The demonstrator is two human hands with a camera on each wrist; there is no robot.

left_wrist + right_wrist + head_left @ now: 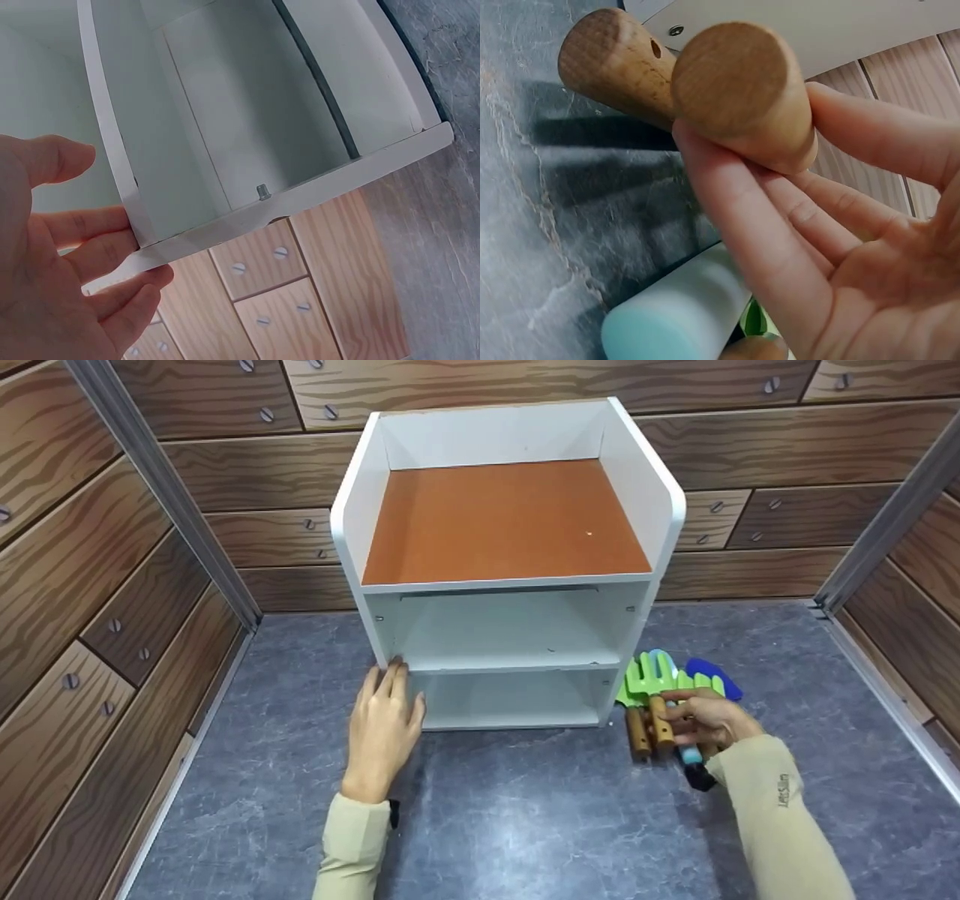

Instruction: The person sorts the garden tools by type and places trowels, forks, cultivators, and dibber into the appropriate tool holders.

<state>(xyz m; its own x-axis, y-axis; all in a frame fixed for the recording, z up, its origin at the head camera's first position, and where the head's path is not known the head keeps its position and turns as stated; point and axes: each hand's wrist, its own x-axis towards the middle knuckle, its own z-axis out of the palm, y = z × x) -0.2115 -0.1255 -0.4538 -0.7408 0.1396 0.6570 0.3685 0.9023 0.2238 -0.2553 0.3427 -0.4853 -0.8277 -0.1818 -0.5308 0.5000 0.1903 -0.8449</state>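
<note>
A white shelf unit (pixel 491 626) with an orange-brown top board (pixel 502 525) stands upright on the floor. My left hand (pixel 382 727) rests on its left front edge; in the left wrist view its fingers (pixel 105 255) lie extended against the panel edge, the thumb apart. To the right of the shelf, my right hand (pixel 709 718) pinches the wooden handle (pixel 735 90) of a light-green garden hand fork (pixel 649 679). Beside and under it lie a second wooden-handled green tool (pixel 637 733), a tool with a light-blue handle (pixel 667 322), and a dark-blue piece (pixel 712 675), partly hidden.
Wood-patterned walls (pixel 765 450) enclose the back and both sides, with metal corner posts (pixel 172 495). The grey marbled floor (pixel 510 810) stretches in front of the shelf. Small metal pegs (pixel 262 192) stick out inside the shelf's side panels.
</note>
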